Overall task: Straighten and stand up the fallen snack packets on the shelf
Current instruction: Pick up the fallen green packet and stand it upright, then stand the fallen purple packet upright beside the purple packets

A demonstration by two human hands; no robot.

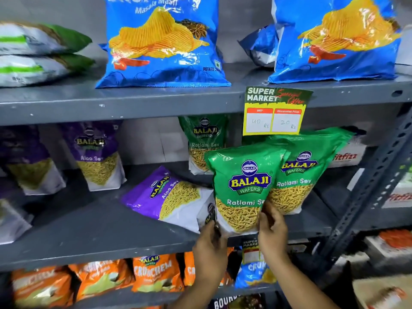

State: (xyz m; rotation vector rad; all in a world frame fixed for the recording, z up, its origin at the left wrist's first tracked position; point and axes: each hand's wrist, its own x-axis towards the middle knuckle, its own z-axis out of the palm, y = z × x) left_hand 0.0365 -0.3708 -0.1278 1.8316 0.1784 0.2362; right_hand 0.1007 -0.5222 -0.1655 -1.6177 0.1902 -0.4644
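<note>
Green Ratlami Sev packet (242, 188) stands upright at the front edge of the middle shelf (93, 239), gripped at its lower corners: the left hand (209, 253) grasps the bottom left corner, the right hand (273, 228) grasps the bottom right. Just behind it on the right, a second green packet (307, 170) leans, overlapping it. A purple Aloo Sev packet (165, 197) lies flat on the shelf, touching the held packet's left side. A price tag (274, 112) hangs from the upper shelf's front edge.
</note>
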